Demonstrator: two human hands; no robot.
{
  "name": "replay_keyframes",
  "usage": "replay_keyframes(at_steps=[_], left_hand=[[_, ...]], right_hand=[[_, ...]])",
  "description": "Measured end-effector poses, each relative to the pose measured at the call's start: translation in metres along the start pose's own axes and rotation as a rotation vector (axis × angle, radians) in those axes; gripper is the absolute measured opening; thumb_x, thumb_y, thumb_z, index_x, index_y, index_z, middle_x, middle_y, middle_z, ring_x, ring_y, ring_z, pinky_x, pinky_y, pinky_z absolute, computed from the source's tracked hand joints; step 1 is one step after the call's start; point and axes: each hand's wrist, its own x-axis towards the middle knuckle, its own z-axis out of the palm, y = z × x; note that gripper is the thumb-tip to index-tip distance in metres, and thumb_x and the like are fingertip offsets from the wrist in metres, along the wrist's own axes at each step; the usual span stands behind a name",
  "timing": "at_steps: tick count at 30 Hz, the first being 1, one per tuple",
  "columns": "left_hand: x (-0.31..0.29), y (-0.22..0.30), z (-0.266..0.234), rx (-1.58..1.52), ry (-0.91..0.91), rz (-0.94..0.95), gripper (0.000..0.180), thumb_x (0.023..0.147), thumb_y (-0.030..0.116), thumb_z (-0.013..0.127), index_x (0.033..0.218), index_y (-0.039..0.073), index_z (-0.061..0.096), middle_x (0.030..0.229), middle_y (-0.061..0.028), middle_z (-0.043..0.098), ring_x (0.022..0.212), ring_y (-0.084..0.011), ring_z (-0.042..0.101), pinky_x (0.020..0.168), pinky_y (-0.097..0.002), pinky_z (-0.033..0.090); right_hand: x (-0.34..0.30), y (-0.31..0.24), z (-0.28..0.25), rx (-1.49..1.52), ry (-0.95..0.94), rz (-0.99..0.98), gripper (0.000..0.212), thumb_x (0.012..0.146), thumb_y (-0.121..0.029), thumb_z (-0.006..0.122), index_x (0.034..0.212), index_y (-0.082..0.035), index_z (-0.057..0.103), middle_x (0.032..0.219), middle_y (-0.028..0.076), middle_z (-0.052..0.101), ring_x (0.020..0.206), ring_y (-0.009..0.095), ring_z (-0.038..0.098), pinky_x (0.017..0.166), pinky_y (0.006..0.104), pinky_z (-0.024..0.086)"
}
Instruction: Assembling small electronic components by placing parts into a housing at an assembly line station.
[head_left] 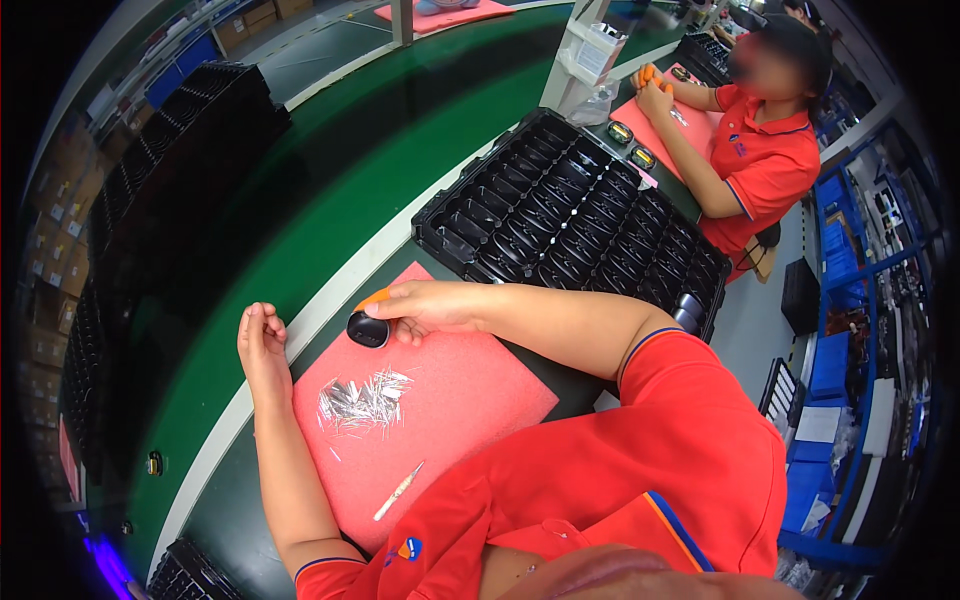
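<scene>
My right hand (425, 307) grips a glossy black rounded piece (368, 331), shaped like a computer mouse, above the far part of a pink foam mat (470, 390). Something orange (374, 298) shows at its fingers, perhaps a finger cover. My left hand (263, 335) is raised beside the mat's left edge, near the belt's rail. Its fingers are loosely bent, and I see nothing in them. A pile of thin silvery slivers (365, 402) lies on the mat between my forearms. Closer to me rests a slim pointed tool (399, 491), which looks like tweezers.
A large black tray with moulded pockets (570, 205) stands beyond my right forearm. A green conveyor belt (330, 150) curves along the left, carrying a small black-and-yellow part (154, 463). Stacked black trays (190, 150) stand across it. A co-worker in red (765, 150) sits at the far right.
</scene>
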Motion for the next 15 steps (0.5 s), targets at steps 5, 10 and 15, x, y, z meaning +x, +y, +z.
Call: replay_keyframes(at_steps=[5,10,15], left_hand=[[-0.002,0.003,0.002,0.007,0.002,-0.004,0.022,0.096,0.026,0.051,0.084,0.008,0.055,0.070,0.0029,0.047,0.064,-0.0055,0.042,0.060,-0.0194,0.033],[-0.007,0.000,-0.001,0.011,0.016,0.001,0.022,0.096,0.026,0.051,0.086,0.007,0.056,0.070,0.0025,0.046,0.064,-0.0060,0.041,0.060,-0.0198,0.033],[-0.013,0.003,-0.027,-0.009,0.075,-0.016,0.019,0.095,0.022,0.054,0.095,0.004,0.056,0.078,0.0023,0.049,0.066,-0.0055,0.042,0.058,-0.0206,0.034]], right_hand=[[-0.002,-0.001,0.001,0.000,-0.003,-0.006,0.049,0.096,-0.040,0.049,0.131,-0.005,0.049,0.092,-0.001,0.056,0.065,0.005,0.049,0.057,0.0203,0.042],[-0.003,0.002,0.002,0.006,-0.013,0.001,0.049,0.096,-0.040,0.049,0.129,-0.005,0.050,0.091,-0.002,0.056,0.065,0.005,0.049,0.058,0.0205,0.042],[-0.001,-0.007,0.030,-0.051,0.060,0.029,0.048,0.091,-0.044,0.057,0.121,-0.006,0.054,0.084,-0.001,0.055,0.066,0.007,0.051,0.061,0.0227,0.045]])
